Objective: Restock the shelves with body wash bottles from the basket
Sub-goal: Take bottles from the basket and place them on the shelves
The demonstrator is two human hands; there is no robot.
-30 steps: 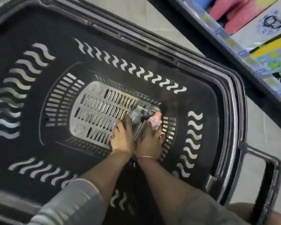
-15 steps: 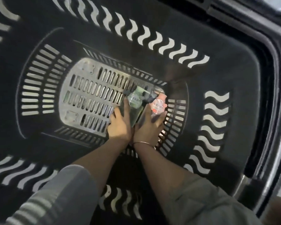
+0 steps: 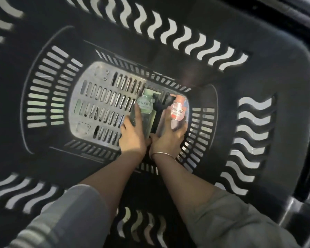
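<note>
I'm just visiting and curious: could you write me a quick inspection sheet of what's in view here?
Surface: slotted floor of a dark basket, seen from above.
Job's things: green bottle and pink bottle, side by side at the floor's right end.
Clutter: nothing seen.
Hands: left hand grips the green bottle; right hand, with a bangle on its wrist, grips the pink bottle.
Cables: nothing seen.
Surroundings: basket walls with wavy cut-outs fill the view; shelves not in view.
</note>
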